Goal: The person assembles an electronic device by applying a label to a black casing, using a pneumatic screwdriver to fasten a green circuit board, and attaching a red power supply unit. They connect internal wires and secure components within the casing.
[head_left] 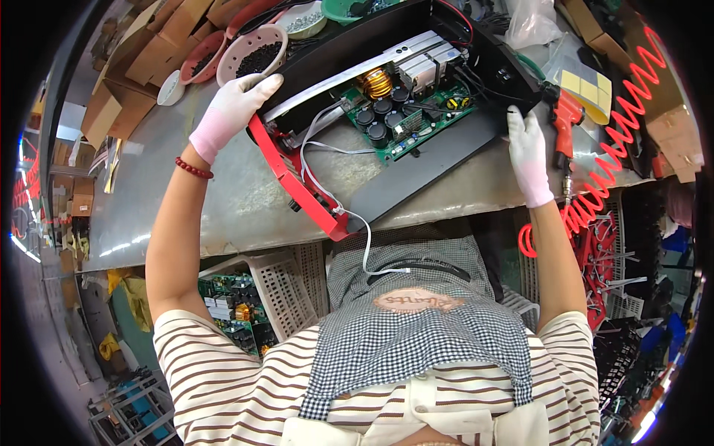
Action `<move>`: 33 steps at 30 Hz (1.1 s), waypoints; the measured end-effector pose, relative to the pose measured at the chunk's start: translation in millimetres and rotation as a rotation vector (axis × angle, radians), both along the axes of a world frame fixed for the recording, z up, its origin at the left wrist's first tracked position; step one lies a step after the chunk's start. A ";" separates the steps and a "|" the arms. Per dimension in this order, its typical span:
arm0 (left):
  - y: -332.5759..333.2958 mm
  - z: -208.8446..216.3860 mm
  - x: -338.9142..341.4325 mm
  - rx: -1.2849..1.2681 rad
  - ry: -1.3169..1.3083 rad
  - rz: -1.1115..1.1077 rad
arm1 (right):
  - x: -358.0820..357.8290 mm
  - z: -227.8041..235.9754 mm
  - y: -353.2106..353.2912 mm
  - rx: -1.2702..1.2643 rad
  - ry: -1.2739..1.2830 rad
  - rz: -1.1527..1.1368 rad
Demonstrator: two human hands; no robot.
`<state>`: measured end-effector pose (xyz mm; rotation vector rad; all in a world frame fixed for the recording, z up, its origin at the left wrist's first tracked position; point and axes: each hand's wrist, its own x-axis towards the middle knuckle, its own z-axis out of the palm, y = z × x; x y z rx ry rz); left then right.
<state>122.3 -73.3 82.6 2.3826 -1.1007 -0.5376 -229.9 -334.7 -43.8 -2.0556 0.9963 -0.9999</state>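
Observation:
An uncovered black metal casing (327,65) with a red end panel (291,182) lies tilted on the bench. Inside it a green circuit board (416,134) carries a copper coil (376,83), black capacitors and a silver heatsink (425,63). My left hand (236,108), in a white glove with a pink cuff, is closed on the casing's left corner above the red panel. At the opposite end my gloved right hand (528,152) grips the casing's near right corner. A white cable (366,245) runs from the red panel over the bench edge onto my apron.
Bowls of black screws (260,59) and silver hardware (303,22) stand at the back left, beside cardboard boxes (160,59). Right of the casing is a red air screwdriver (567,123) with a coiled red hose (617,149). Below the bench, a crate (286,290) stands beside more circuit boards (238,305).

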 end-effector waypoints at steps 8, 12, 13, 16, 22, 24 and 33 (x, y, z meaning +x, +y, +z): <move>41.7 -30.2 -32.2 -0.314 0.534 0.158 | 32.4 102.8 -70.8 -0.457 0.192 0.077; 47.0 -55.4 -75.5 -0.310 0.941 0.146 | 64.8 181.8 -93.2 -0.269 0.081 0.300; 48.0 -72.7 -84.0 -0.306 0.872 0.135 | 71.5 192.6 -89.8 -0.202 -0.009 0.356; 69.0 -118.4 -110.7 -0.724 1.260 0.333 | 112.2 182.7 -71.7 -0.132 -0.258 0.505; 70.7 -152.1 -118.6 -0.572 0.431 0.117 | 81.0 107.2 -41.3 -0.238 -0.287 0.481; 52.2 -128.5 -125.8 -0.390 -0.052 -0.044 | 52.2 83.7 -17.6 -0.241 -0.200 0.542; -1.1 -96.5 -146.9 -0.745 1.192 0.152 | 9.6 26.1 62.6 0.330 0.362 0.734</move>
